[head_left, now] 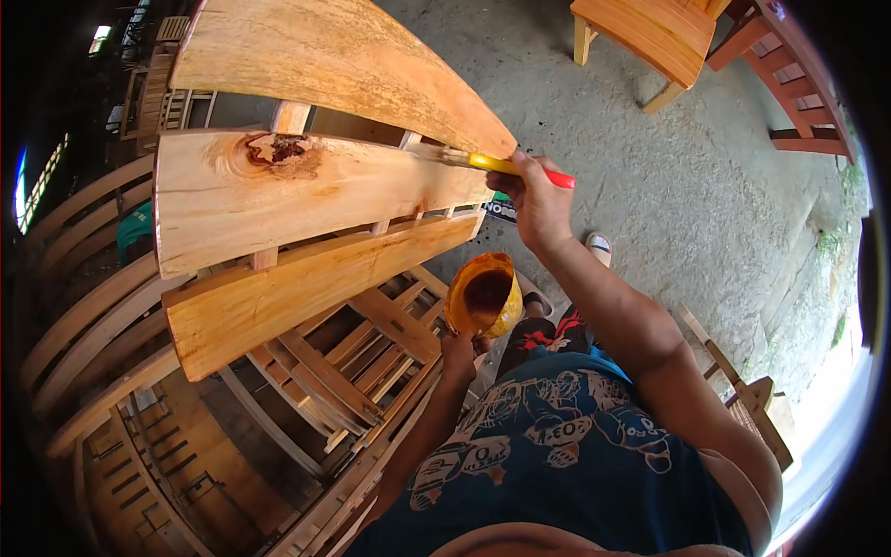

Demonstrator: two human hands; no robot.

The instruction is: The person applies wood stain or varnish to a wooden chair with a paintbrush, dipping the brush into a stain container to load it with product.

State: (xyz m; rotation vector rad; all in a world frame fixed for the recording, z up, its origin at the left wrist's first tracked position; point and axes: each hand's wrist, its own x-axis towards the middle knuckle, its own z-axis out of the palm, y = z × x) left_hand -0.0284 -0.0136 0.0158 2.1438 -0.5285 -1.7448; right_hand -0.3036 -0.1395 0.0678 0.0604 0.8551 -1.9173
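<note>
The person's right hand (541, 206) is grasping a paintbrush (497, 164), its bristles (444, 154) pointing at the middle plank (316, 190) — which is stretching lengthwise leftward from that grip, nearer to it than to the left hand (460, 349), which is clutching a yellow bowl (507, 317) of brown liquid (487, 291) below.

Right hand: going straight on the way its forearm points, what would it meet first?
Probably the top board, at its narrow end, just ahead of the right hand; depth is unclear, so it might pass over instead.
</note>
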